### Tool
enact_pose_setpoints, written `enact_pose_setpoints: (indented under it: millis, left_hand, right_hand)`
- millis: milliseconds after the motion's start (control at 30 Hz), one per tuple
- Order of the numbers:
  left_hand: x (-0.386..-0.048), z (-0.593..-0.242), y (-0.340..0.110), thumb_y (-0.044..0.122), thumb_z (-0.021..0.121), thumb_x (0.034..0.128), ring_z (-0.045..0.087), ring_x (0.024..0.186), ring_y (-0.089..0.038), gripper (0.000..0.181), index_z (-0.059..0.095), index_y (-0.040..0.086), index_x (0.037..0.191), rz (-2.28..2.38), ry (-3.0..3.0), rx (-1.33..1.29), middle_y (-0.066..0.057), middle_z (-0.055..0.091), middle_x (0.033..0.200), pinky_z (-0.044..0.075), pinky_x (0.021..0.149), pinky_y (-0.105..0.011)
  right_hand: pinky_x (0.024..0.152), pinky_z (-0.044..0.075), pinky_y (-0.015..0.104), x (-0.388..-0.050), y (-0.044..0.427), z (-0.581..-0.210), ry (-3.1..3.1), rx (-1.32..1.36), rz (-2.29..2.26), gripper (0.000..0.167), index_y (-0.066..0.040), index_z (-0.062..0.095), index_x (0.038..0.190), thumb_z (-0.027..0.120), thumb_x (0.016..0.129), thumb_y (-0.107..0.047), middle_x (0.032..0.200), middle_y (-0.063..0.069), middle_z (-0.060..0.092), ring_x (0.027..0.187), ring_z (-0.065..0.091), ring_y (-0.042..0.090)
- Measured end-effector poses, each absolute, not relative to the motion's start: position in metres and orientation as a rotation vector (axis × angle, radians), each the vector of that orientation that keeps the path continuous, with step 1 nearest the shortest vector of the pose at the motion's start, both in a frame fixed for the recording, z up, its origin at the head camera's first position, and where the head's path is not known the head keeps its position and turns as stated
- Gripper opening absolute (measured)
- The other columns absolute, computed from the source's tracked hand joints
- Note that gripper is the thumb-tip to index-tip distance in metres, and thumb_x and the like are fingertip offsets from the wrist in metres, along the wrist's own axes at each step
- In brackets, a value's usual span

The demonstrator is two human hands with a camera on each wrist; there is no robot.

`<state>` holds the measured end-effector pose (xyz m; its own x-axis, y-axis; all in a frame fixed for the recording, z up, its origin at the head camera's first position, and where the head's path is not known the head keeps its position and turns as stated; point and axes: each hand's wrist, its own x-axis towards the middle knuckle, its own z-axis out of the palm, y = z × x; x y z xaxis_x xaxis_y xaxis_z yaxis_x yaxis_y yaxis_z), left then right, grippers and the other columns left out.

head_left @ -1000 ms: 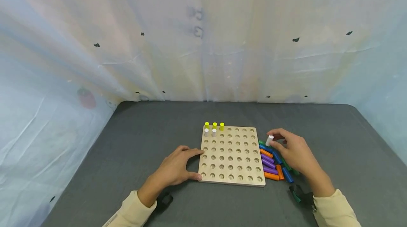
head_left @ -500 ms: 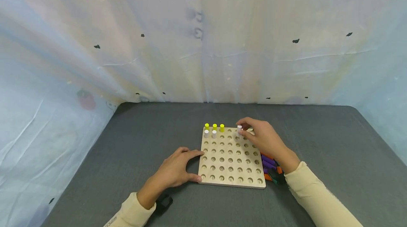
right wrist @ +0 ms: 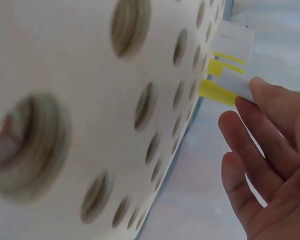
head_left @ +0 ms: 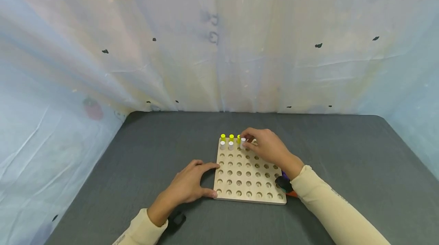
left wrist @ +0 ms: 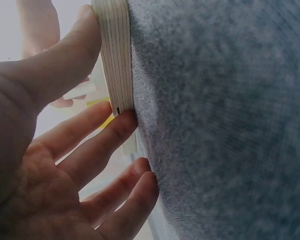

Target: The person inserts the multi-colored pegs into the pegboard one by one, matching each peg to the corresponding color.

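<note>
A wooden board [head_left: 243,195] with rows of round holes lies on the table. Three yellow pegs [head_left: 231,137] stand along its far edge, with two white pegs [head_left: 222,145] in the row below. My right hand [head_left: 269,146] pinches another white peg [head_left: 243,142] between thumb and fingers, over the second row beside the third yellow peg; in the right wrist view this peg [right wrist: 236,83] overlaps the yellow ones. My left hand [head_left: 188,184] touches the board's left edge with thumb and fingers spread; the left wrist view shows them against the board's side [left wrist: 115,55].
Purple and orange pegs [head_left: 292,194] show partly beside the board's right edge, mostly hidden under the right forearm. The dark grey table [head_left: 137,153] reaches back to a pale curtain [head_left: 240,66].
My right hand has carried the white peg leftward from the loose pegs, across the board to near the third yellow peg. My left hand has stayed at the left edge.
</note>
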<state>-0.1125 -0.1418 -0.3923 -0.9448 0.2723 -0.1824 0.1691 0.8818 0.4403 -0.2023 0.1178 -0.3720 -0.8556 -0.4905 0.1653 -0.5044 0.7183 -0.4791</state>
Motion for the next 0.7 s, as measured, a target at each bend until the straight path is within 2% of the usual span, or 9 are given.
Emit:
enact_pose_setpoints:
  millis: [700]
  left_hand:
    - [-0.114,-0.383,-0.140,0.046,0.089,0.0666,0.053,0.127,-0.029,0.077,0.059,0.034,0.136,0.603,2.840,0.329,-0.009,0.055,0.136,0.047,0.091,-0.062]
  right_hand:
    - [0.074,0.054,0.034,-0.208,0.105,-0.371,-2.914,0.885,0.703,0.022,-0.019,0.071,0.114,0.072,0.093,-0.024,0.100,-0.002,0.074,0.088,0.069,0.011]
